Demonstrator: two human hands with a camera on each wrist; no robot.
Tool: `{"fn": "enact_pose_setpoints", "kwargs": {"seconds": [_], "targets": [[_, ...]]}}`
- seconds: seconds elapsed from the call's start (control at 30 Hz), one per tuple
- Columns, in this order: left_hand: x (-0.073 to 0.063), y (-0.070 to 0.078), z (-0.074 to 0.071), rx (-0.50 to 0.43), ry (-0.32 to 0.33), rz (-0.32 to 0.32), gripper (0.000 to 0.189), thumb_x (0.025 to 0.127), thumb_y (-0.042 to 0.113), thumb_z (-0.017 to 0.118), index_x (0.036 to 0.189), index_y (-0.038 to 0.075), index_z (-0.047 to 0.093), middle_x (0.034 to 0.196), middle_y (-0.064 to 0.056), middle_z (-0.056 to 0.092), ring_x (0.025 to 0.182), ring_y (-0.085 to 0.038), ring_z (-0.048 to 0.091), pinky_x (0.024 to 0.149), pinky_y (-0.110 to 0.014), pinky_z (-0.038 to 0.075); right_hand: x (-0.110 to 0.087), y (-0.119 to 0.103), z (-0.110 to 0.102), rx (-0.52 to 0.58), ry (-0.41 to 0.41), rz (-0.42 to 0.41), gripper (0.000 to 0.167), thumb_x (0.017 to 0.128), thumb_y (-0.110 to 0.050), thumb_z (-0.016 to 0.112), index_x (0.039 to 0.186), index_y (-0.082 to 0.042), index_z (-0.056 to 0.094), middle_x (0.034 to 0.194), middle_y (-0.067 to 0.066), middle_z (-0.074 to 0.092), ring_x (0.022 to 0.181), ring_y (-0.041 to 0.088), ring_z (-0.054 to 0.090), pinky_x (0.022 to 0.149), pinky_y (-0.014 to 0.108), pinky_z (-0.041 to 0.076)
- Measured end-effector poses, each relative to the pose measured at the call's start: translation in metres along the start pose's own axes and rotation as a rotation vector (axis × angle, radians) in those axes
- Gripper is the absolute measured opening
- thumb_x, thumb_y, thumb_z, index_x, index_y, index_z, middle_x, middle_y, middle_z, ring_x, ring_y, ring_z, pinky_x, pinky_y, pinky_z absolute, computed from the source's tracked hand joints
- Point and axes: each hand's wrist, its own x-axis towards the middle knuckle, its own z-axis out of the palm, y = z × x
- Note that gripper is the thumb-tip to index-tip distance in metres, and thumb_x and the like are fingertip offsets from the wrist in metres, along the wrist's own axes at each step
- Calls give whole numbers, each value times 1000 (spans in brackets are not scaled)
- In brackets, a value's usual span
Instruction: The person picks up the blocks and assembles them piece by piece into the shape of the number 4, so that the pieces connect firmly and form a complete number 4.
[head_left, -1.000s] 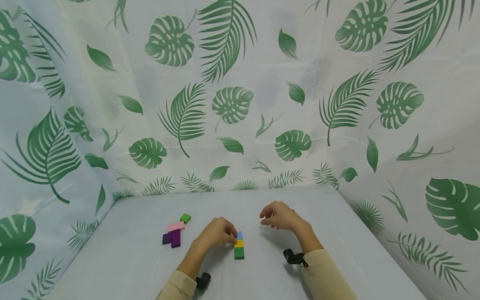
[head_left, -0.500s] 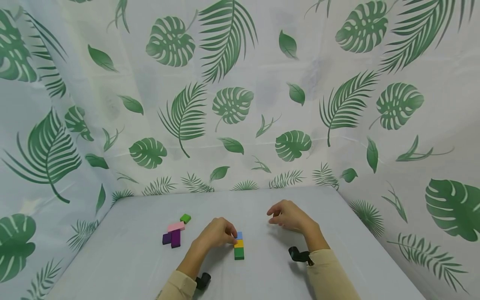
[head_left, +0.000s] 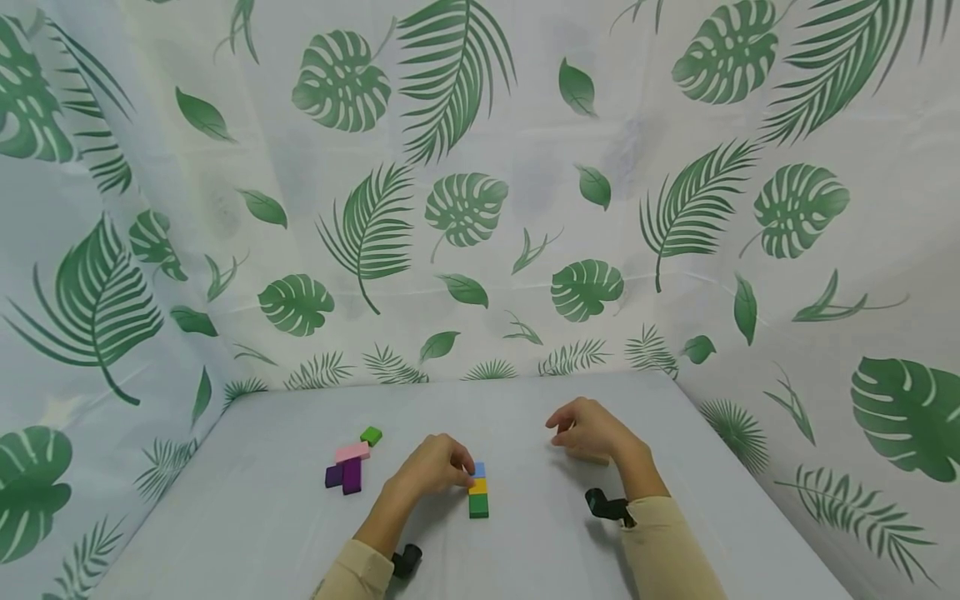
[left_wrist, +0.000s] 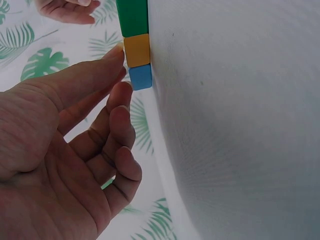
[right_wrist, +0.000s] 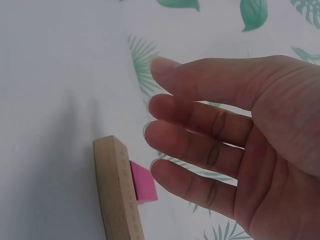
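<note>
A row of blocks lies mid-table: a green block (head_left: 478, 506), a yellow block (head_left: 477, 486) and a blue block (head_left: 479, 469). My left hand (head_left: 435, 467) is at the row's left side, thumb tip at the yellow block and other fingertips close to the blue block (left_wrist: 140, 77); they are not wrapped round either one. To the right, my right hand (head_left: 592, 431) hovers with loosely bent fingers and holds nothing. Beneath it lies a plain wooden block (right_wrist: 116, 190) with a pink block (right_wrist: 143, 182) beside it. In the head view the right hand hides most of these.
Left of the row, a light green block (head_left: 371, 436), a pale pink block (head_left: 352, 452), a purple block (head_left: 352, 477) and a dark purple block (head_left: 333, 477) lie grouped. A leaf-patterned cloth (head_left: 525, 200) rises behind and beside the white table (head_left: 247, 517).
My right hand has drifted to the right, and part of the wooden block now shows under it in the head view. The left hand and the block row stay in place.
</note>
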Motion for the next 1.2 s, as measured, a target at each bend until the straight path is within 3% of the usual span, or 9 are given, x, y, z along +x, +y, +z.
{"fn": "enact_pose_setpoints", "kwargs": {"seconds": [0.27,0.7,0.93,1.2], "targets": [[0,1,0,-1,-2,10,6,86,17,86,88,15,80,80,6,69,77,-16,57,67,-31,48,-2,8,-6,-4,-7,-8,30,86,-17,85,113,-6,79,95,-1,75,89,15,66,84,40,56],[0,1,0,-4,5,15,8,85,17,87,85,16,79,76,6,68,73,-15,56,63,-29,46,-8,16,-11,-32,0,30,28,82,-8,85,109,-5,79,90,1,71,85,18,62,79,39,54],[0,1,-1,0,-1,-5,7,85,18,86,86,17,79,78,5,67,74,-16,56,65,-30,47,-8,22,-11,-20,-24,99,26,83,-12,86,109,-8,80,93,1,73,88,19,63,84,45,55],[0,0,0,-6,3,-1,8,85,18,86,85,18,79,78,5,67,75,-16,56,65,-30,46,-11,26,-13,-24,-19,177,19,83,-10,86,101,-11,81,95,3,71,91,22,61,79,40,54]]}}
